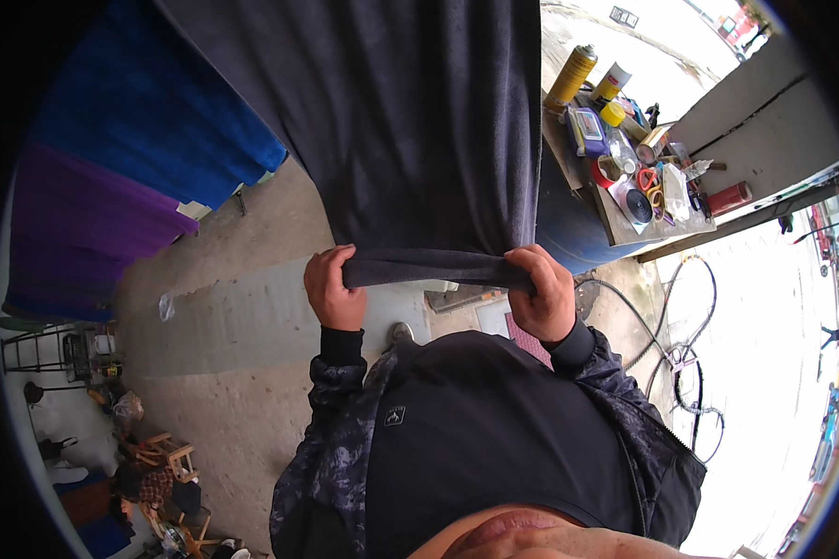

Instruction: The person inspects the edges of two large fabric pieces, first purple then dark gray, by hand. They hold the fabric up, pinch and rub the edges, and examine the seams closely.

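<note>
A large dark grey cloth [410, 130] hangs down in front of me and fills the upper middle of the view. My left hand [332, 289] grips its lower hem at the left. My right hand [545, 293] grips the same hem at the right. The hem is bunched and pulled roughly level between both fists, just above my dark jacket.
A blue cloth [149, 112] and a purple cloth [84, 224] hang at the left. At the upper right a cluttered wooden board [625, 228] rests on a blue barrel [559, 233], bearing spray cans [570, 74], scissors and tape. Hoses [680, 363] coil on the concrete floor [233, 373] at the right.
</note>
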A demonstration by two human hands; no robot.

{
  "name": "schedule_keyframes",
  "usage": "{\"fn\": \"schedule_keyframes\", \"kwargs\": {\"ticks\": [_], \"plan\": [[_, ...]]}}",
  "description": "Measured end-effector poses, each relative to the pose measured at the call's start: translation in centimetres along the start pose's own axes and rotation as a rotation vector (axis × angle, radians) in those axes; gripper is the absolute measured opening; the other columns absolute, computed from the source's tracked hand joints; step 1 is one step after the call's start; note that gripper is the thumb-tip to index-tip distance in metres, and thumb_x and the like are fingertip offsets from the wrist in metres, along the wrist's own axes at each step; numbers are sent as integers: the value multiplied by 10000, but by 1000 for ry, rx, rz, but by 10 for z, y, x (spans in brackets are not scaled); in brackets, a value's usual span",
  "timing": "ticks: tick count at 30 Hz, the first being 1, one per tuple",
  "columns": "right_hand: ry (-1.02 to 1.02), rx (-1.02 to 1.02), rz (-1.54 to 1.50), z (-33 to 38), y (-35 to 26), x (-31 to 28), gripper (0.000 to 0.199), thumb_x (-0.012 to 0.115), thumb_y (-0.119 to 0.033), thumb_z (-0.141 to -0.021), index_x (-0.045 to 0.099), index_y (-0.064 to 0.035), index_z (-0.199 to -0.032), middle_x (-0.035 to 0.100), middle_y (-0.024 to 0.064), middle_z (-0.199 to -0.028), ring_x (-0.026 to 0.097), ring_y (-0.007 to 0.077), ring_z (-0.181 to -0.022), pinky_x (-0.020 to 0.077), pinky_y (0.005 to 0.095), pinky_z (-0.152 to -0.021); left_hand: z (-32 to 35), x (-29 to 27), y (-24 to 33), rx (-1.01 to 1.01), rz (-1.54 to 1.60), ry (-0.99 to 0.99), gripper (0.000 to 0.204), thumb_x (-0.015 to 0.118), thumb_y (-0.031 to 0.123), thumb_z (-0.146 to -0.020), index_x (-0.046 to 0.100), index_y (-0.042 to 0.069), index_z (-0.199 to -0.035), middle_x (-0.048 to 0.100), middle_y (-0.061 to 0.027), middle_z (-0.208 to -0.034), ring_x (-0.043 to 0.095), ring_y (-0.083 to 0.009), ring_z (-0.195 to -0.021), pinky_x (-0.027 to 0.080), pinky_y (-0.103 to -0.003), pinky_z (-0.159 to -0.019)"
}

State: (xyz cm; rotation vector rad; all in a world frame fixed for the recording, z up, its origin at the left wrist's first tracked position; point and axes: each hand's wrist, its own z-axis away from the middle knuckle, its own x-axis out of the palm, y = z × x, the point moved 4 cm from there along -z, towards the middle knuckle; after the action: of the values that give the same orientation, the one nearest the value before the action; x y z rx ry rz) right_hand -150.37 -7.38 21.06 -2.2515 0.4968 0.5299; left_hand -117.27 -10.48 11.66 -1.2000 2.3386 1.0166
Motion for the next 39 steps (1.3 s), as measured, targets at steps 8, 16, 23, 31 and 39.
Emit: {"fn": "schedule_keyframes", "kwargs": {"ticks": [8, 16, 23, 31, 39], "plan": [[32, 121, 23, -5, 19, -24, 469, 649, 99, -725, 675, -6, -1182, 707, 185, -1074, 733, 409, -949, 597, 421, -831, 5, -56, -56, -134, -69, 159, 475, 615, -142, -748, 750, 65, -1154, 758, -152, -1175, 692, -395, -1155, 530, -480, -1043], [18, -14, 196, 2, 23, -26, 446, 666, 95, -805, 746, -44, -1221, 761, 145, -1081, 755, 365, -956, 629, 433, -838, -17, -91, -92, -204, -111, 242, 481, 550, -147, -850, 739, 52, -1246, 742, -164, -1253, 683, -398, -1200, 531, -484, -1081], [133, 20, 366, 14, 21, -45, 376, 712, 6, -851, 731, -52, -1222, 779, 128, -1069, 753, 336, -933, 617, 432, -820, -44, -101, -114, -163, -102, 289, 504, 474, -141, -873, 729, 35, -1271, 748, -159, -1247, 690, -398, -1196, 531, -473, -1086], [241, 89, 397, 33, 4, -63, 325, 740, -2, -850, 735, -57, -1170, 751, 109, -1094, 729, 333, -1003, 601, 444, -868, -77, -75, -105, -160, 159, 341, 267, 570, -66, -1040, 713, -16, -1259, 757, -159, -1204, 730, -316, -1067, 582, -405, -989], [74, -224, 349, 17, -46, -26, 183, 735, -133, -905, 728, -101, -1085, 684, 82, -1213, 654, 322, -1179, 557, 444, -959, -89, -9, 74, 492, 526, -232, 240, 725, -103, -894, 712, 48, -1079, 751, -123, -1027, 734, -333, -959, 610, -450, -888]]}}
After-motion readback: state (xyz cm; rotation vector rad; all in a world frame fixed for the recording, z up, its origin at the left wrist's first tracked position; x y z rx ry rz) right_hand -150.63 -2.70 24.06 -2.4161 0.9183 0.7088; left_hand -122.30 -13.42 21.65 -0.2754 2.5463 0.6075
